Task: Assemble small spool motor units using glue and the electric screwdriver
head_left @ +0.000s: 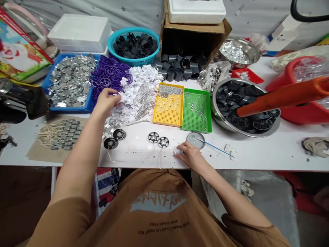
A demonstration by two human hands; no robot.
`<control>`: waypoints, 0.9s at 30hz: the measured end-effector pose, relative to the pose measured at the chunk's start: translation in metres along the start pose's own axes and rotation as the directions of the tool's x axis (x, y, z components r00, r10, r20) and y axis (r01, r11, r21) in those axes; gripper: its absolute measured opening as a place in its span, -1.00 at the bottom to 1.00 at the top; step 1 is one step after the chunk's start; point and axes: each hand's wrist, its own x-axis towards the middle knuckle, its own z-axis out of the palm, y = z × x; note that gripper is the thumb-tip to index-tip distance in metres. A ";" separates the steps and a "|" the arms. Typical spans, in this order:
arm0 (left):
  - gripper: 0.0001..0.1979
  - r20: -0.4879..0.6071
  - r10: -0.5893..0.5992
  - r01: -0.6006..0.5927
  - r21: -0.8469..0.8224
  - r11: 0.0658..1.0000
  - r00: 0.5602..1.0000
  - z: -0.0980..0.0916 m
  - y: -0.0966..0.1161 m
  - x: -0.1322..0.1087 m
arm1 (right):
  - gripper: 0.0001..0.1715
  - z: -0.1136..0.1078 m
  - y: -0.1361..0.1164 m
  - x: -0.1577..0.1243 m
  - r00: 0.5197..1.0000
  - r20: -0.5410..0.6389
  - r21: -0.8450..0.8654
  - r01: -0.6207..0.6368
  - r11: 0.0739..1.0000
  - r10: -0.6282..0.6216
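Brown T-shirt (pixel 154 209) at 6 o'clock. Left hand (pixel 109 102), half-curled at 11 o'clock, touches white paper cutouts (pixel 131 99), hold unclear; right hand (pixel 187 154) lies open, apparently empty, near two finished-looking black wheels (pixel 153 137). Loose parts remain heaped.

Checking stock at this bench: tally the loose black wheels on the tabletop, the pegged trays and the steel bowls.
Loose black wheels: 4
Pegged trays: 2
Steel bowls: 2
Total: 8
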 end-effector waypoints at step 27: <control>-0.54 0.360 0.328 -0.471 0.453 0.757 0.874 0.047 -0.096 -0.187 | -0.72 -0.024 -0.038 0.040 0.939 0.278 -0.378 -0.086 0.922 0.201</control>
